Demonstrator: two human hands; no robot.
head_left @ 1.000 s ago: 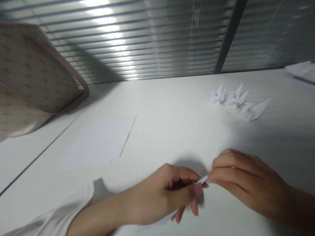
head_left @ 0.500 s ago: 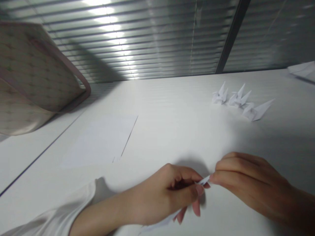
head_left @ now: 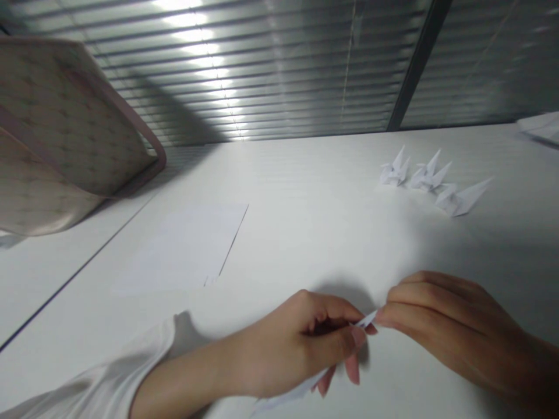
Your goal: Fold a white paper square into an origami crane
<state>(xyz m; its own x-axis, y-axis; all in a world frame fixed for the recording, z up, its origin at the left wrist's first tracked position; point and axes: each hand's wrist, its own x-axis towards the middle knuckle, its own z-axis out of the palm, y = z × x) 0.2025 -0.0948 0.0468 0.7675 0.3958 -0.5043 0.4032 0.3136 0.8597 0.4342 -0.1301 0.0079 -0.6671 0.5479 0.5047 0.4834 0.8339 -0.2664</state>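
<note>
Honestly, not much has changed in the last second: the left hand [head_left: 297, 343] and right hand [head_left: 449, 326] are still working the same strip of folded white paper [head_left: 365, 319], and the whole view has only drifted a little. The left hand is closed around the paper, curled in with the thumb across it, and a long tail of the paper [head_left: 288, 393] sticks out below its fingers. The right hand is narrowed to a pinch too, its fingertips [head_left: 384, 317] on the pointy end that pokes out between the two hands. So the paper is held low in the view, just above the counter [head_left: 314, 174].

Further back on the counter there are three paper cranes [head_left: 430, 174] in a loose row, a sheet of paper [head_left: 183, 247] left of centre, and more white paper [head_left: 539, 128] at the far right edge. A patterned bag [head_left: 65, 122] with pink trim leans in on the left, with window blinds [head_left: 262, 70] behind. No brands or readable writing that I can spot.
</note>
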